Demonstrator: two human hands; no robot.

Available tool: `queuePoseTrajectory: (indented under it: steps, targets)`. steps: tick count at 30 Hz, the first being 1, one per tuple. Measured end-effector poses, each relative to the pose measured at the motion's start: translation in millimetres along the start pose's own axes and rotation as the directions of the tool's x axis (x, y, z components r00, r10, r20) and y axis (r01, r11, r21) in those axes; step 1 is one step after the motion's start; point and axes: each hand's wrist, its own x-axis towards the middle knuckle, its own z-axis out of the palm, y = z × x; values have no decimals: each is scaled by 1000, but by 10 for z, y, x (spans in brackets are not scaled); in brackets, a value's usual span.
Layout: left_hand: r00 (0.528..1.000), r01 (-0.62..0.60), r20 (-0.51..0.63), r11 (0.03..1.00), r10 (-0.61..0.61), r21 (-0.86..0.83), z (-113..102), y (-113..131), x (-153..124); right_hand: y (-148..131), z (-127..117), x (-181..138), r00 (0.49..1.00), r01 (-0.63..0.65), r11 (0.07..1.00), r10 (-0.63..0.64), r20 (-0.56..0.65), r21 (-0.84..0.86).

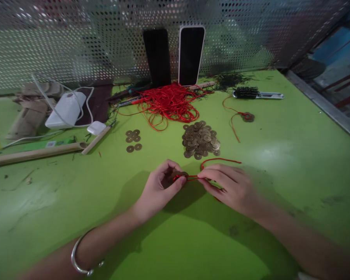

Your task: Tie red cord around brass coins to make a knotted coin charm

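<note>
My left hand [163,182] pinches a dark round coin [184,174] with red cord wound at it. From there a doubled red cord [191,177] runs taut to my right hand [229,184], whose thumb and fingertips are closed on it. A loose end of that cord curves out above the right hand's knuckles. Just beyond the hands lies a heap of brass coins [200,140] with holes in their middles. A few more holed coins [138,147] lie flat to the left of the heap. How many coins my left fingers hold is hidden.
Behind the coins sits a tangle of red cord [170,101], with a black phone [157,56] and a white-edged phone [191,54] upright against the perforated metal screen [105,46]. A brush [258,93] and a corded coin piece [247,116] lie right; a white power bank [65,110] and bamboo stick [35,153] left.
</note>
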Motion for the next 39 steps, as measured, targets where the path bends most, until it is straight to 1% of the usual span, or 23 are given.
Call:
queuePoseTrajectory:
  steps: [4, 10, 17, 21, 28, 31, 34, 39]
  targets:
    - [999, 25, -22, 999, -26, -23, -3, 0, 9, 70, -42, 7, 1000, 19, 997, -20, -3, -78]
    - [999, 19, -27, 997, -22, -75, -18, -25, 17, 189, -148, -2, 998, 31, 983, -39, -41, -182]
    - [1000, 3, -25, 998, -5, -64, -29, -30, 20, 298, -317, -11, 998, -47, 978, 35, -59, -203]
    - [1000, 6, -17, 997, -7, -76, -25, -26, 16, 391, -439, -39, 997, -46, 979, 33, -66, -196]
    - [1000, 24, -7, 996, -24, -91, -33, -22, 5, 559, -652, -181, 991, -84, 972, 59, -117, -218]
    - [1000, 23, -13, 996, -24, -89, -33, -20, 9, 643, -725, -233, 985, -102, 962, 64, -157, -253]
    - [1000, 22, -17, 995, -24, -100, -27, -23, 11, 734, -795, -284, 975, -147, 950, 93, -201, -274]
    - [1000, 19, -17, 996, -21, -93, -40, -34, 5, 901, -882, -424, 939, -289, 899, 198, -281, -330]
